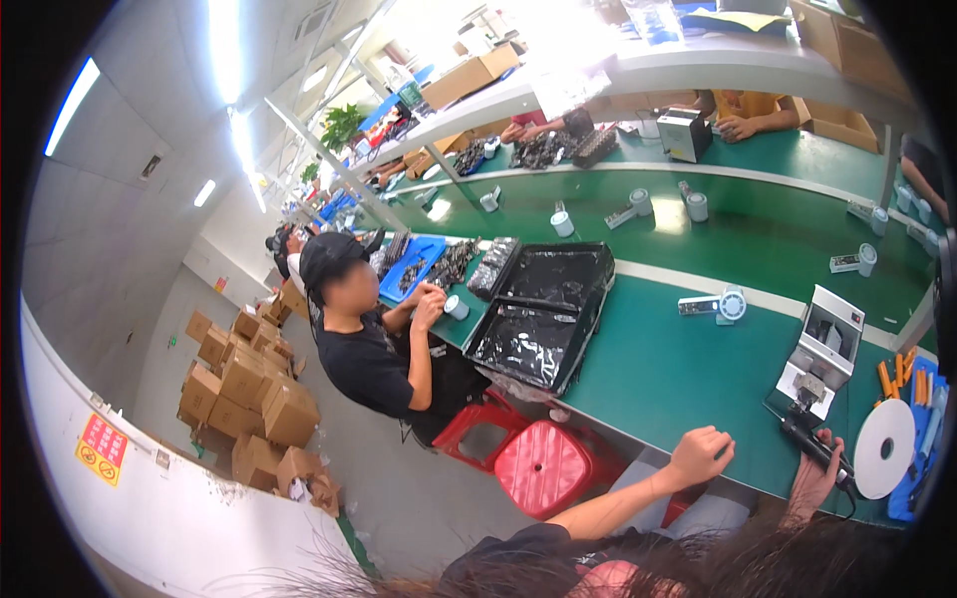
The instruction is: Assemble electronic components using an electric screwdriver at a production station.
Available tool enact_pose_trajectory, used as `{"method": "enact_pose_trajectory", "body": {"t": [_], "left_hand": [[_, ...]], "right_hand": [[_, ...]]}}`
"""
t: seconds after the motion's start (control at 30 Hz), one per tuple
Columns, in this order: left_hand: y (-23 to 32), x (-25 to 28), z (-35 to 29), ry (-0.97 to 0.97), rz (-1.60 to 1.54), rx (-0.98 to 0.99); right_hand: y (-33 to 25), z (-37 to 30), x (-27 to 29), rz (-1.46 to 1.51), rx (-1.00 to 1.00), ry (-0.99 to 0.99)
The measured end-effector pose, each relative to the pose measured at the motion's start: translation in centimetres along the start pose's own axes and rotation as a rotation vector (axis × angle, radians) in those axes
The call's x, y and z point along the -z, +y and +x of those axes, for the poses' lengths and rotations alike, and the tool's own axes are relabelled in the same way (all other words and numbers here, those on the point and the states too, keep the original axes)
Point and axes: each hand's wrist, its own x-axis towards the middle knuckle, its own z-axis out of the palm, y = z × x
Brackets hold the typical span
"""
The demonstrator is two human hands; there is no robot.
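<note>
My right hand (819, 476) is wrapped round a black electric screwdriver (809, 443) at the right end of the green bench. Its tip points at a grey-and-white screw feeder (821, 351) just beyond, though I cannot tell whether they touch. My left hand (701, 456) hovers over the bench's near edge, its fingers curled and nothing visible in them. Farther back lies a pale blue handheld fan (730, 304) with a grey handle. A white disc with a centre hole (884, 449) stands right of the screwdriver, beside several orange-handled pieces (900, 372) and a blue tray (906, 495).
An opened black case (530, 342) lies left on the bench. Past it, a co-worker in black (364, 349) handles a pale part. Red stools (544, 468) stand below. More fan parts (696, 206) rest on the green conveyor (518, 207); cartons (244, 374) are stacked on the floor.
</note>
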Motion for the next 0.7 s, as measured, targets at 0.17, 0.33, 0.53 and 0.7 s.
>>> {"method": "enact_pose_trajectory", "body": {"t": [0.17,0.33,0.53,0.7], "left_hand": [[-0.3,0.0,-0.7,-0.078,-0.056,-0.131],[-0.7,-0.4,-2.0,-0.076,-0.143,-0.13],[-1.8,-1.2,-2.5,-0.056,-0.149,-0.173],[-2.4,-1.1,-2.6,-0.094,-0.138,-0.143]], "right_hand": [[-1.0,0.3,1.9,-0.002,0.014,-0.076],[-1.8,1.5,3.4,-0.005,0.012,-0.102],[-2.6,3.2,5.6,-0.039,0.045,-0.088],[-2.8,4.7,5.6,-0.067,0.05,0.0]]}}
